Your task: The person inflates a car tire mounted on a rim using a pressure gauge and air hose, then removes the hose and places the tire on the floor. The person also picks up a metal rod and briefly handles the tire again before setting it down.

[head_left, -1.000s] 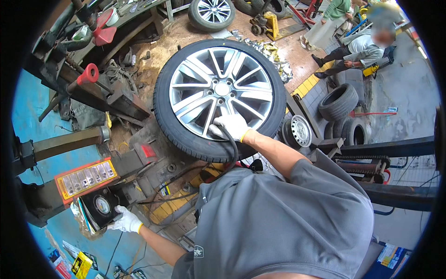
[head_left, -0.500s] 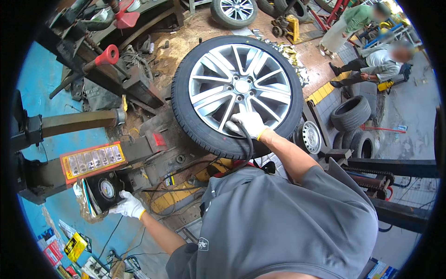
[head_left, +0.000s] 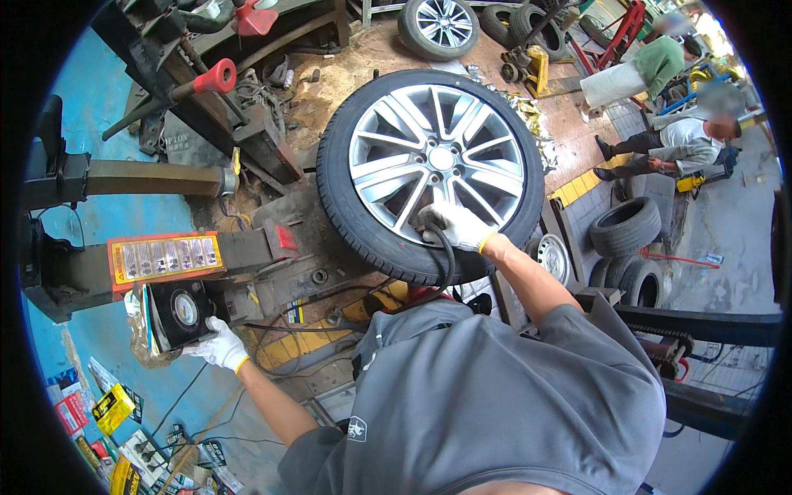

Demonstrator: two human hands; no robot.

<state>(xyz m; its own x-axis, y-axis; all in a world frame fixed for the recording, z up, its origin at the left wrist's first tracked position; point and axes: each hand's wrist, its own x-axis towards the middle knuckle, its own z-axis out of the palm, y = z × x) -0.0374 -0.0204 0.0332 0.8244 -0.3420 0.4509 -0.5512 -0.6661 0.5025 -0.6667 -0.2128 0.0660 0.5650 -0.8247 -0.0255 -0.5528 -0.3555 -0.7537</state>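
R hand grips blk rubber hose, silver-spoked round wheel under fingers; L hand: blk boxy gauge at fingertips, can't tell grip.

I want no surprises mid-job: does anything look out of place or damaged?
Mainly litter: crumpled silver and gold scraps strewn on the floor past the tyre, like discarded wrapping. Crumpled plastic also bunches untidily against the black gauge box by the left hand. No damage shows on the tyre or wheel.
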